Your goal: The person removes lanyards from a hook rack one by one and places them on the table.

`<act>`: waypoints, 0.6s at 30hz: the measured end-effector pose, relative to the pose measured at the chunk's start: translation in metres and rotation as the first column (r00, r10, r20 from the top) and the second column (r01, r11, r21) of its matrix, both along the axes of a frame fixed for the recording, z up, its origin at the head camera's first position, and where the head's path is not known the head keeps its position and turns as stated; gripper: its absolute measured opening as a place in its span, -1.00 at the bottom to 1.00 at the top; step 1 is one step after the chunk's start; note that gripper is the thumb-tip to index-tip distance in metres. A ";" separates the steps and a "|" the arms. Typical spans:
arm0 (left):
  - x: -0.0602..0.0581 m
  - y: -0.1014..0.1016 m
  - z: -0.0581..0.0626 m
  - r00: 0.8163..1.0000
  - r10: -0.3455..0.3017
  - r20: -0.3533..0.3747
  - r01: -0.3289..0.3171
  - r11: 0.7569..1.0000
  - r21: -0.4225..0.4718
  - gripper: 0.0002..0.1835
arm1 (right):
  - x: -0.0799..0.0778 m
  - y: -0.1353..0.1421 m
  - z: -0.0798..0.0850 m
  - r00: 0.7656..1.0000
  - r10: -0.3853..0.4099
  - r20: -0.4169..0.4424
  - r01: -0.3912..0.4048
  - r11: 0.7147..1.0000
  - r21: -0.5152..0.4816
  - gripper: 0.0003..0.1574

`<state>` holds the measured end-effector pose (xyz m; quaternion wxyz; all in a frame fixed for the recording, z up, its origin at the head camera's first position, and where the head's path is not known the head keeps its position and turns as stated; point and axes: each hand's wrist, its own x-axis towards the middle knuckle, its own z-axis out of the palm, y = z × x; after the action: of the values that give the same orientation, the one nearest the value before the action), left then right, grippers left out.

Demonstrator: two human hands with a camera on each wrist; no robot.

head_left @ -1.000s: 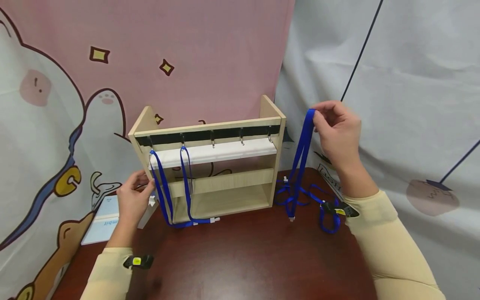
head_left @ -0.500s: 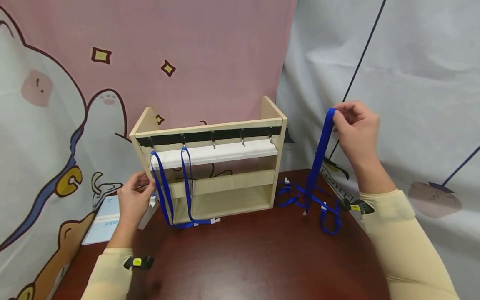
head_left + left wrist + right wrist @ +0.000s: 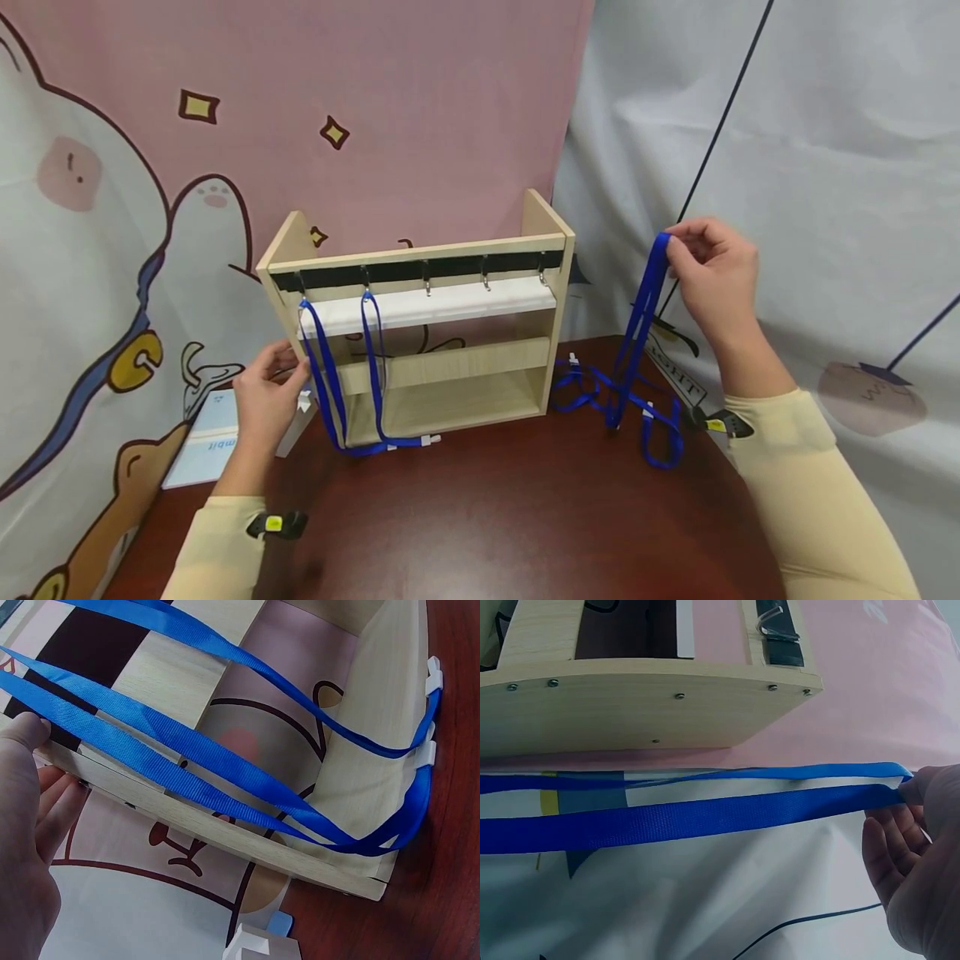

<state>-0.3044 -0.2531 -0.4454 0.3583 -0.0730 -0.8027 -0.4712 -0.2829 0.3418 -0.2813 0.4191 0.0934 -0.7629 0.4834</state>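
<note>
In the head view my right hand (image 3: 716,283) pinches the top of a blue lanyard (image 3: 643,321) between thumb and fingers. It hangs as a long loop right of a small wooden rack (image 3: 442,358); the right wrist view shows two parallel straps of the lanyard (image 3: 667,821). My left hand (image 3: 266,396) holds the rack's left side panel (image 3: 225,830), with the thumb at its front edge and the fingers at the outer side. Two blue lanyards, a left one (image 3: 327,375) and another (image 3: 372,367), hang from the first two hooks, their white-clipped ends on the rack's base and table.
More blue lanyards (image 3: 660,464) lie loosely on the dark red table (image 3: 487,517) right of the rack. Several metal hooks (image 3: 485,283) line the black strip. A pale blue booklet (image 3: 206,450) and a white object (image 3: 296,433) are at the left. Printed curtains stand behind.
My right hand has moved right, away from the rack, with the lanyard, then slightly down. The lanyard has turned, and its straps now show apart. My left hand stays on the rack.
</note>
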 end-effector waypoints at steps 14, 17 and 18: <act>0.000 0.000 0.000 0.999 0.019 0.025 -0.019 1.000 -0.008 -0.67 | 0.017 -0.020 -0.023 0.999 0.047 0.022 -0.049 0.994 0.098 -0.86; -0.001 0.000 -0.001 1.000 0.017 0.024 -0.017 1.000 -0.004 -0.68 | 0.022 -0.023 -0.030 0.997 0.050 0.054 -0.055 0.993 0.106 -0.86; 0.000 0.000 -0.001 1.000 0.017 0.024 -0.017 1.000 -0.003 -0.68 | 0.022 -0.023 -0.033 0.997 0.050 0.063 -0.057 0.992 0.114 -0.86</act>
<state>-0.3049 -0.2532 -0.4461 0.3526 -0.0611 -0.8081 -0.4679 -0.2611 0.3193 -0.3141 0.3768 0.1234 -0.7990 0.4522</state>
